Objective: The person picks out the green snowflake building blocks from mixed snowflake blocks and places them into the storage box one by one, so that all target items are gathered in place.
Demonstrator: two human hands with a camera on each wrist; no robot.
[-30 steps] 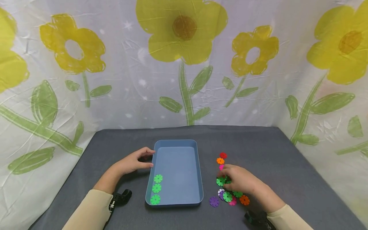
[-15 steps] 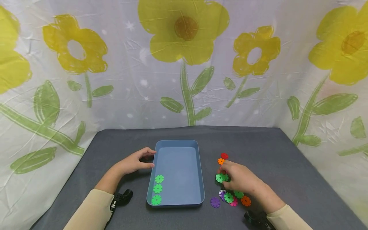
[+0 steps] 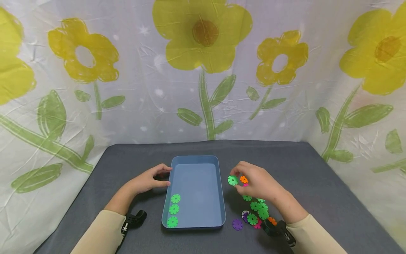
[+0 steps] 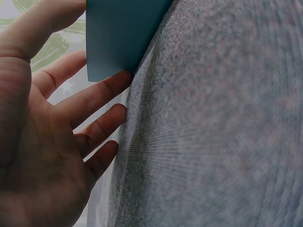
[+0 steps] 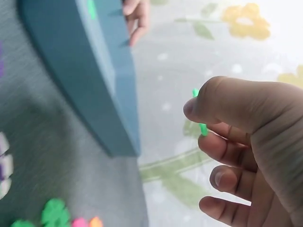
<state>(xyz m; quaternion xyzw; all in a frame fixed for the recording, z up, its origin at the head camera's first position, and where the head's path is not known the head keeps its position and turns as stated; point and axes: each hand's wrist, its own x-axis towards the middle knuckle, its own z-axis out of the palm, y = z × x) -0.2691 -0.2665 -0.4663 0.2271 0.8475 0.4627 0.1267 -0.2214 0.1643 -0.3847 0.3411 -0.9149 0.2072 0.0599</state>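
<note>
A blue tray (image 3: 221, 197) lies on the grey table, with three green snowflake discs (image 3: 174, 209) in a column along its left side. My left hand (image 3: 149, 179) rests against the tray's left rim (image 4: 120, 42), fingers relaxed and holding nothing. My right hand (image 3: 253, 181) is lifted just right of the tray and pinches a green disc (image 3: 233, 180) between thumb and fingers; only its edge (image 5: 202, 126) shows in the right wrist view. Below that hand a pile of loose discs (image 3: 256, 211) in green, purple, pink and orange lies on the table.
An orange disc (image 3: 243, 179) shows beside my right fingers. A purple disc (image 3: 237, 224) lies nearest the tray's front right corner. Black wrist mounts (image 3: 134, 218) sit at both sleeves. A flowered cloth backdrop (image 3: 203, 70) walls the table's far and side edges.
My right hand has lifted from the pile with a green disc and moved up and left toward the tray. The left hand has stayed at the tray's rim.
</note>
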